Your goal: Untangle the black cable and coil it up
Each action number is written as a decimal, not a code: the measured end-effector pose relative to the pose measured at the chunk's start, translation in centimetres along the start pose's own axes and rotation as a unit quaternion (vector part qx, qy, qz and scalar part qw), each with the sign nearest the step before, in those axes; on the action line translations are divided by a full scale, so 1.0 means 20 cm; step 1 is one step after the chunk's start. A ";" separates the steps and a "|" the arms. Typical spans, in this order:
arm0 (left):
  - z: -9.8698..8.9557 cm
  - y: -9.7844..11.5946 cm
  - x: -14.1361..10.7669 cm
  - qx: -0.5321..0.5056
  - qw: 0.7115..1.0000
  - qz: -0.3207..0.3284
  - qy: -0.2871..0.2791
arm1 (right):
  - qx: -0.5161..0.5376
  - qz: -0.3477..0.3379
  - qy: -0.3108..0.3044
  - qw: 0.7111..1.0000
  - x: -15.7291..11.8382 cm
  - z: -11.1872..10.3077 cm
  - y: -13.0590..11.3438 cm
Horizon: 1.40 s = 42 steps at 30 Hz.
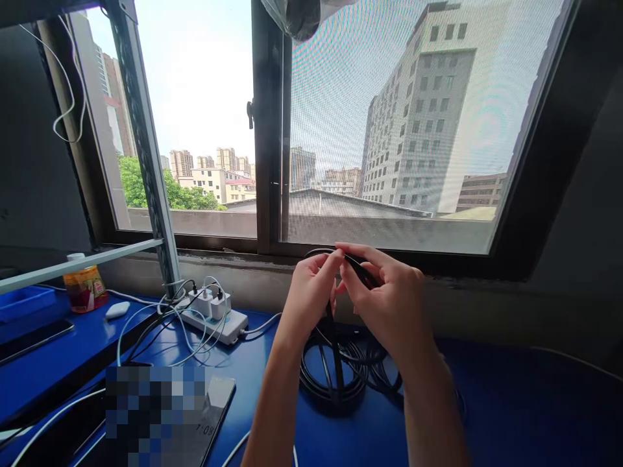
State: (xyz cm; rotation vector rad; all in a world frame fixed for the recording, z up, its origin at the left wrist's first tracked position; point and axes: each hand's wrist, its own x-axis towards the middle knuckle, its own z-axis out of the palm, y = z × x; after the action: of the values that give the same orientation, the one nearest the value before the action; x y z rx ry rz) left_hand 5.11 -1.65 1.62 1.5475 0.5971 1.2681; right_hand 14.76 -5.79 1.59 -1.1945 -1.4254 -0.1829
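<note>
Both hands are raised over the blue table, their fingertips meeting around a black cable [357, 264]. My left hand [314, 285] pinches the cable between thumb and fingers. Beside it on the right, my right hand [387, 292] has its fingers curled round a looped part of the same cable. Some of the fingers are hidden behind the hands. Part of the black cable hangs down below the hands. Coils of black cable [311, 383] lie on the table beneath them, partly hidden by the right wrist.
A white power strip [226, 327] with chargers and tangled cords is at the left. A phone [219, 395] lies on the blue table [263, 389] at front left. Farther left are a bottle [85, 288], a white case [117, 310] and a blue tray [26, 301]. Windows stand behind.
</note>
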 end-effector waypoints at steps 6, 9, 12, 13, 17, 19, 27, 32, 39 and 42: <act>0.01 0.00 0.00 -0.016 1.000 -0.006 0.000 | -0.007 -0.005 0.010 1.000 0.00 0.00 0.00; 0.00 0.00 -0.01 -0.024 1.000 -0.008 0.004 | -0.008 -0.004 0.011 1.000 0.00 0.01 -0.01; 0.00 0.01 -0.01 -0.030 0.999 -0.012 0.004 | 0.027 0.010 0.005 1.000 -0.01 0.00 -0.02; 0.00 0.01 -0.01 -0.031 0.999 -0.013 0.003 | 0.046 0.017 0.002 0.999 -0.01 0.00 -0.02; 0.00 0.03 -0.02 -0.023 1.000 -0.020 0.002 | 0.123 0.038 -0.014 0.992 -0.01 -0.01 -0.02; 0.00 0.04 -0.03 -0.023 1.000 -0.021 0.005 | 0.163 0.053 -0.025 0.985 -0.02 -0.01 -0.02; 0.00 0.06 -0.05 -0.036 0.999 -0.024 -0.007 | 0.260 0.107 -0.035 0.959 -0.01 -0.02 -0.05; -0.01 0.07 -0.05 -0.039 0.999 -0.009 -0.006 | 0.258 0.088 -0.047 0.961 -0.01 -0.03 -0.06; -0.01 0.06 -0.04 -0.047 0.999 -0.006 0.014 | 0.264 0.095 -0.044 0.959 -0.01 -0.02 -0.02; -0.01 0.05 -0.04 -0.052 0.999 -0.002 0.006 | 0.262 0.090 -0.040 0.960 -0.02 -0.02 -0.02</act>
State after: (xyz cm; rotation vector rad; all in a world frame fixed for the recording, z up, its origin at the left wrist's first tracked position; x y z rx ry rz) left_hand 4.42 -2.58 2.19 1.4535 0.5328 1.2869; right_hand 14.69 -6.48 1.68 -0.8869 -1.3136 0.3572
